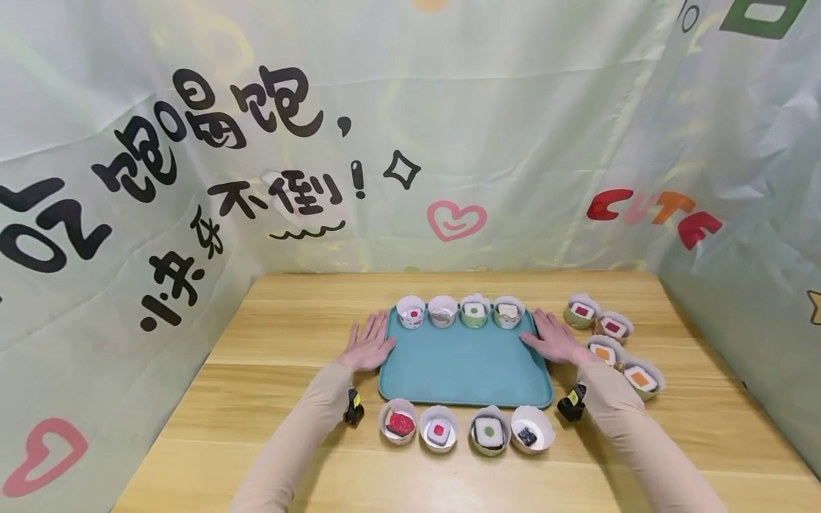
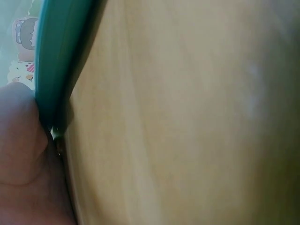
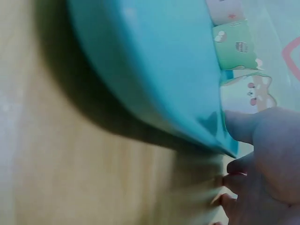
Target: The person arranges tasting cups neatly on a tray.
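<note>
A blue-green rectangular tray (image 1: 465, 363) lies on the wooden table between the two hands. At its left edge the left hand (image 1: 367, 347) rests with fingers spread straight, thumb at the rim. Opposite it, the right hand (image 1: 556, 339) lies along the right edge, fingers extended on the table side. In the right wrist view its thumb (image 3: 239, 126) reaches over the tray's rim. Along the far edge stand several paper cups, among them a green cup (image 1: 475, 313) with a white, green-centred sushi-like piece inside.
Near the front edge stands another row of cups, including one with a red piece (image 1: 400, 424). To the right, several more cups cluster beside the right forearm, one holding an orange-centred piece (image 1: 640, 378). A printed cloth (image 1: 513, 142) walls the table behind and at both sides.
</note>
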`<state>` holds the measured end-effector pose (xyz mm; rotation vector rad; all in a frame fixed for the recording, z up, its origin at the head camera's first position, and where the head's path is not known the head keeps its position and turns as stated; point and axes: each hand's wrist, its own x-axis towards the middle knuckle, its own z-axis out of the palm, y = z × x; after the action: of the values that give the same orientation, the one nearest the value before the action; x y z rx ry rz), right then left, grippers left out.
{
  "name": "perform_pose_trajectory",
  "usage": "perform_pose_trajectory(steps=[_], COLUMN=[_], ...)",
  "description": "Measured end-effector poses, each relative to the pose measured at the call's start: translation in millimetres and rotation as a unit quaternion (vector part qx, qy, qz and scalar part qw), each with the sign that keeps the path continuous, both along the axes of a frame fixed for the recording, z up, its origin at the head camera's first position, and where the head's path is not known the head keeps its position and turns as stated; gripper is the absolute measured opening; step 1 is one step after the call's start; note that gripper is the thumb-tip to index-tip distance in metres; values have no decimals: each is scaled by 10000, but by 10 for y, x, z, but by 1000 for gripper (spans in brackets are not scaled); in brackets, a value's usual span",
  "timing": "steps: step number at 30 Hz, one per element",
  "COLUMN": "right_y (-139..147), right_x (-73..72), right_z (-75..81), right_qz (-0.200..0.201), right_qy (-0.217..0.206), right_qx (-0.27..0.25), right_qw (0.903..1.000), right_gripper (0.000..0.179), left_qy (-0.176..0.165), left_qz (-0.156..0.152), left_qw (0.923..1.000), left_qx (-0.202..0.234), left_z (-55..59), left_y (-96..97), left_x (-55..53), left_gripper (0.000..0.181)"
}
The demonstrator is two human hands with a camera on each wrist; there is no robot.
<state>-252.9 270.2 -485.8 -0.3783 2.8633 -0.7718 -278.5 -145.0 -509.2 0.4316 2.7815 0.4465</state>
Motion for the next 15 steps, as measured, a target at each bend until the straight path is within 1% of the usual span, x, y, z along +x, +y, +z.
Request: perform_pose_trajectory(steps=[3,5,10,13,15], right_y=[1,0,21,44,58], right_x=[-19,-23,-34,-55,-71], right_z=[63,115,274,355,396], right_qz=[46,9,-365,-588,-731], right_qy=[203,192,88,334,571], right_qx=[-8,-114,-403,-551,-643], right_qw=[9998,9998,9985,9962,9936], right_gripper=[73,71,72,71,72], left_qy=[-8,-31,2,15,33], left_qz=[19,29,28,39,42], left_qw=[10000,10000,10000,10000,10000], left_qx=[5,-54,17,39,46], left_z=[-26,-54,-97,-94,-89], left_y=[-5,-10,-20,-22,-22], left_x=[-12,-28,-55,-57,-54], left_gripper=[69,68,69,69,69])
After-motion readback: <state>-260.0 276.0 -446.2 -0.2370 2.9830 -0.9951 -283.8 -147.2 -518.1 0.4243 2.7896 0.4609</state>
